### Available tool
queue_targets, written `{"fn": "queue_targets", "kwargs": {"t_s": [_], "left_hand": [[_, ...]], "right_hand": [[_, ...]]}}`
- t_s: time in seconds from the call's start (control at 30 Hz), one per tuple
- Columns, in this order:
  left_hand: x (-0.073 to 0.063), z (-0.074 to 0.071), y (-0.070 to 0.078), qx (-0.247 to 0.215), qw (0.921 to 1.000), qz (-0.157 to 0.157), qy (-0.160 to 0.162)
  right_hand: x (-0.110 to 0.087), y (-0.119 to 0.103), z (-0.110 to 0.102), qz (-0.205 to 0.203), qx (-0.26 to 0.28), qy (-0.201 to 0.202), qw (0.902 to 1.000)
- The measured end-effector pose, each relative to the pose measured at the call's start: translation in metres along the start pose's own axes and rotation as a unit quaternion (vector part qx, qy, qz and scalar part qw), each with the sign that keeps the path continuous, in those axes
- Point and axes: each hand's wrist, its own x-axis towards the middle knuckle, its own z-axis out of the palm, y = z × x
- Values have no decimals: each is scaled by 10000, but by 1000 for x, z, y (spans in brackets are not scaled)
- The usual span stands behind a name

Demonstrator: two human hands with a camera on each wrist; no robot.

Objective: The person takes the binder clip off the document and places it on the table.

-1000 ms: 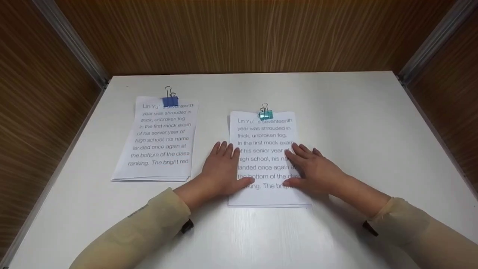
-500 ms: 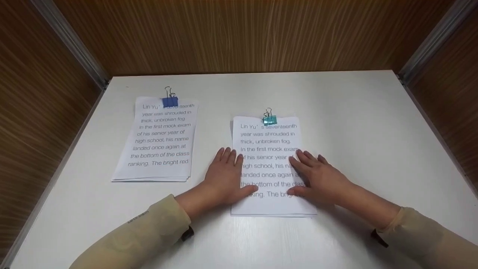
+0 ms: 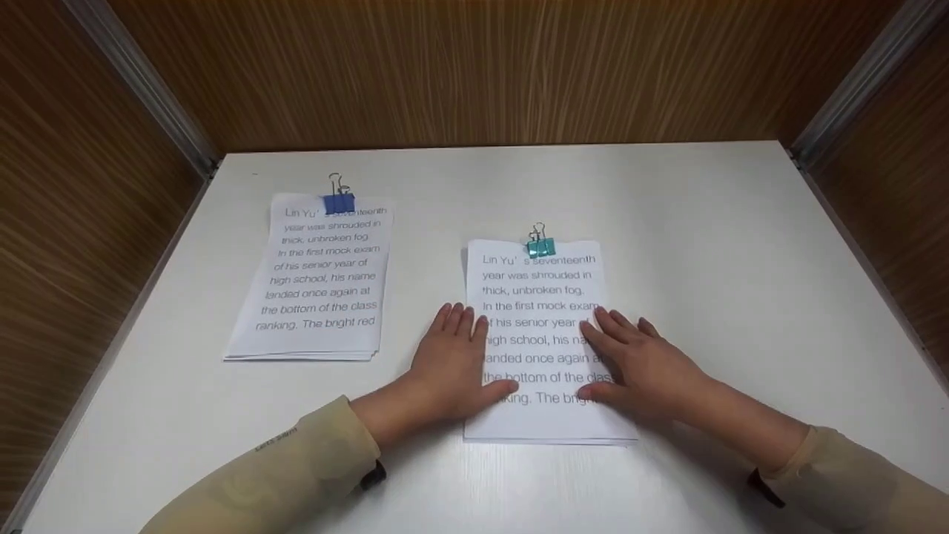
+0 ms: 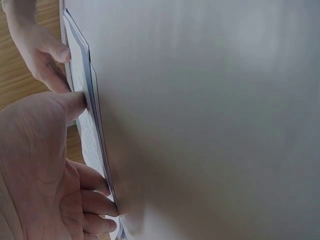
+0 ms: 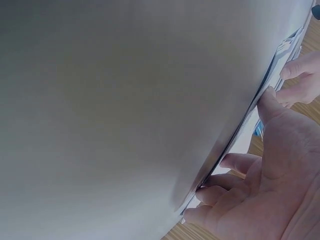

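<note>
A stack of printed sheets (image 3: 545,426) lies flat on the white table, with a teal binder clip (image 3: 541,248) on its far edge. My left hand (image 3: 448,371) rests along the stack's left side, thumb on the top page and fingers stretched forward at the edge. On the right side my right hand (image 3: 652,367) lies in a mirrored pose, its thumb and fingertips over the printed text. In the left wrist view the thumb and fingertips of the left hand (image 4: 40,155) touch the stack's edge. The right wrist view has the right hand (image 5: 285,165) likewise against the edge.
To the left lies a second printed stack (image 3: 319,282), held at its top by a blue binder clip (image 3: 339,203). Wood-grain panels (image 3: 474,74) stand behind the table (image 3: 726,222) and on both sides.
Both hands and the teal-clipped stack between them have slid toward the person and slightly right. The blue-clipped stack has stayed in place.
</note>
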Motion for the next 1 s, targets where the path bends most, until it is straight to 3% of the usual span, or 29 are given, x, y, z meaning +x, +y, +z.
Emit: {"fn": "queue_targets", "kwargs": {"t_s": [0.17, 0.3, 0.5, 0.63, 0.77, 1.0], "left_hand": [[2, 0, -1, 0, 10000, 13, 63], [9, -6, -6, -28, 9994, -2, 333], [36, -25, -22, -366, 9939, -231, 1019], [58, -36, -37, -813, 9872, -428, 1302], [77, -41, -51, -1489, 9777, -637, 1338], [97, -43, -68, -2326, 9650, -711, 981]], "right_hand": [[-1, 0, 0, 14, -6, 9, 10000], [-1, 0, 1, 56, 2, -15, 10000], [-2, 1, 2, 72, 4, -12, 10000], [-3, 0, 2, 73, 50, -13, 10000], [-3, -2, 1, 107, 66, -36, 9999], [-3, -2, -3, 42, 83, -10, 10000]]}}
